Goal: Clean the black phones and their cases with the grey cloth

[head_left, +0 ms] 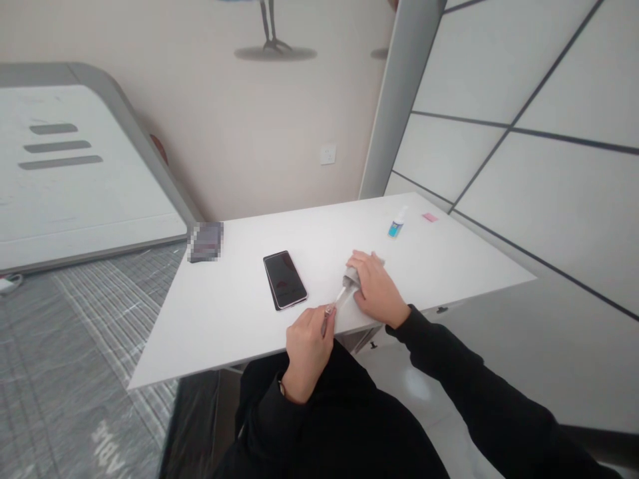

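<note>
Right of the flat, glossy phone (285,279), my left hand (308,342) pinches a thin, shiny strip (341,297), while my right hand (375,285) grips a folded grey cloth (350,273) at its far end. Farther right of the phone sit a bottle (397,223) and a pink slip (430,217); left, a pixelated dark thing (206,241). My fingers hide both strip ends; I can't tell what it is.

Slim silvery utensil (341,297): smooth, metal-looking, shiny. Small grey wrap (351,275): cloth-like, matt. Black rectangular phone (285,279): glossy, glass-like screen. Broad white worktop (219,326): smooth, faint sheen.
</note>
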Available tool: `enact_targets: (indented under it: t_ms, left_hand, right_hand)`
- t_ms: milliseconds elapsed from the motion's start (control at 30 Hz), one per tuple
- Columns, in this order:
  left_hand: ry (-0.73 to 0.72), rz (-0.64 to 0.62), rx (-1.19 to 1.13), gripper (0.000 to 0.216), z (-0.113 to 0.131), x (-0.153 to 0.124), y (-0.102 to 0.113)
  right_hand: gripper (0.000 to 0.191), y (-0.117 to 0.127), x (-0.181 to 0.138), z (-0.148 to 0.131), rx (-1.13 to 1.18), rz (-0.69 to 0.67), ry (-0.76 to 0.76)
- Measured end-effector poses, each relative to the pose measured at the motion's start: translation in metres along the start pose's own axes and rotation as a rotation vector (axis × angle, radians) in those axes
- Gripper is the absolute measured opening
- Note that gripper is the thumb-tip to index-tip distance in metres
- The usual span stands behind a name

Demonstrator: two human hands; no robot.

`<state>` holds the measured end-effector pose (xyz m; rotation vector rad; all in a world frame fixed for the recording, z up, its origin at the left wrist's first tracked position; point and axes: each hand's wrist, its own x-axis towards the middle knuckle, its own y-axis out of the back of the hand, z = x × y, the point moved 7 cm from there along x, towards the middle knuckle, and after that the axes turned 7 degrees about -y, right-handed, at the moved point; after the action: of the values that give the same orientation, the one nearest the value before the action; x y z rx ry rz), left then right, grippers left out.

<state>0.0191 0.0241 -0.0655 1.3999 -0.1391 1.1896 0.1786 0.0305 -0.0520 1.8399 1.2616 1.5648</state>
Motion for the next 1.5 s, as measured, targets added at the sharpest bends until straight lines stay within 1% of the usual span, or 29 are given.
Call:
enact_targets:
  t_ms: [33,100,167,200,233,267,333,400,433,467,500,567,633,700,733,800,867,900,967,1067,1100,1167,1233,1300,1333,1400,1433,1467,1500]
  left_hand:
    - [0.003,0.002,0.004,0.020,-0.001,0.000,0.000]
    - [0.001,0.007,0.022,0.020,-0.003,-0.002,-0.001]
    - [-0.018,0.029,0.045,0.022,-0.004,-0.004,-0.001]
    - [-0.029,0.041,0.053,0.022,-0.004,-0.004,0.000]
    - [-0.036,0.044,0.057,0.023,-0.005,-0.004,0.000]
    - [-0.038,0.036,0.056,0.023,-0.004,-0.004,0.000]
    - [-0.028,0.002,0.045,0.022,-0.003,-0.002,-0.001]
    - [-0.019,-0.016,0.025,0.020,-0.001,0.000,-0.001]
    - [-0.014,-0.016,0.016,0.020,0.000,0.001,-0.001]
    - [-0.010,-0.014,0.009,0.019,0.000,0.001,0.000]
    - [-0.003,-0.015,0.006,0.019,-0.001,0.001,-0.001]
    - [0.003,-0.019,0.013,0.019,-0.003,-0.002,-0.002]
    - [-0.006,0.002,0.025,0.020,-0.006,-0.004,-0.002]
    - [-0.011,0.024,0.029,0.021,-0.007,-0.006,-0.001]
    - [-0.008,0.020,0.023,0.021,-0.008,-0.005,-0.001]
    - [0.005,-0.009,0.001,0.020,-0.007,-0.004,-0.002]
    - [0.011,-0.028,-0.015,0.019,-0.005,-0.002,-0.002]
    - [0.015,-0.032,-0.017,0.018,-0.005,-0.002,-0.002]
    - [0.029,-0.036,0.002,0.018,-0.006,-0.002,-0.003]
    - [0.045,-0.040,0.036,0.018,-0.009,-0.005,-0.005]
    - [0.048,-0.039,0.037,0.019,-0.009,-0.006,-0.005]
    - [0.047,-0.037,0.011,0.018,-0.009,-0.006,-0.005]
    - [0.036,-0.026,-0.023,0.016,-0.007,-0.004,-0.004]
    - [0.023,-0.020,-0.036,0.016,-0.004,-0.002,-0.002]
    - [0.021,-0.017,-0.026,0.019,-0.004,-0.001,-0.001]
    - [0.022,-0.014,0.003,0.025,-0.004,-0.001,0.000]
    - [0.024,-0.011,0.011,0.026,-0.004,-0.001,0.000]
    - [0.022,-0.008,0.011,0.026,-0.004,-0.001,0.000]
    - [0.020,-0.007,0.005,0.024,-0.004,-0.001,0.000]
  right_hand:
    - [0.056,0.000,-0.001,-0.009,0.021,0.024,-0.007]
    - [0.056,-0.001,-0.011,-0.043,0.112,0.042,0.027]
    - [0.064,-0.005,-0.024,-0.075,0.232,-0.032,0.086]
    - [0.067,-0.007,-0.029,-0.085,0.264,-0.067,0.115]
    - [0.070,-0.007,-0.032,-0.087,0.265,-0.098,0.146]
    - [0.070,-0.007,-0.032,-0.082,0.238,-0.114,0.173]
    - [0.067,-0.005,-0.026,-0.055,0.131,-0.097,0.187]
    - [0.062,-0.001,-0.015,-0.019,0.037,-0.032,0.116]
    - [0.060,0.002,-0.010,-0.008,0.018,0.005,0.068]
    - [0.060,0.004,-0.008,-0.003,0.023,0.037,0.030]
    - [0.062,0.004,-0.008,-0.007,0.048,0.052,0.012]
    - [0.070,0.003,-0.016,-0.034,0.142,0.038,0.027]
    - [0.078,-0.004,-0.026,-0.066,0.236,-0.060,0.081]
    - [0.082,-0.009,-0.032,-0.079,0.242,-0.153,0.122]
    - [0.081,-0.010,-0.031,-0.077,0.213,-0.169,0.150]
    - [0.078,-0.008,-0.023,-0.055,0.124,-0.138,0.154]
    - [0.076,-0.004,-0.013,-0.029,0.062,-0.065,0.056]
    - [0.076,-0.003,-0.010,-0.023,0.060,-0.036,0.013]
    - [0.077,-0.003,-0.011,-0.030,0.121,-0.034,-0.004]
    - [0.081,-0.008,-0.022,-0.061,0.249,-0.137,0.082]
    - [0.083,-0.009,-0.025,-0.065,0.254,-0.169,0.112]
    - [0.081,-0.009,-0.024,-0.058,0.184,-0.155,0.129]
    - [0.079,-0.003,-0.017,-0.035,0.092,-0.046,0.026]
    - [0.080,0.000,-0.014,-0.022,0.086,-0.002,-0.051]
    - [0.080,-0.001,-0.015,-0.024,0.127,-0.016,-0.037]
    - [0.082,-0.006,-0.018,-0.038,0.209,-0.119,0.057]
    - [0.083,-0.009,-0.020,-0.045,0.208,-0.170,0.098]
    - [0.082,-0.009,-0.021,-0.049,0.173,-0.181,0.117]
    - [0.083,-0.007,-0.020,-0.047,0.140,-0.136,0.071]
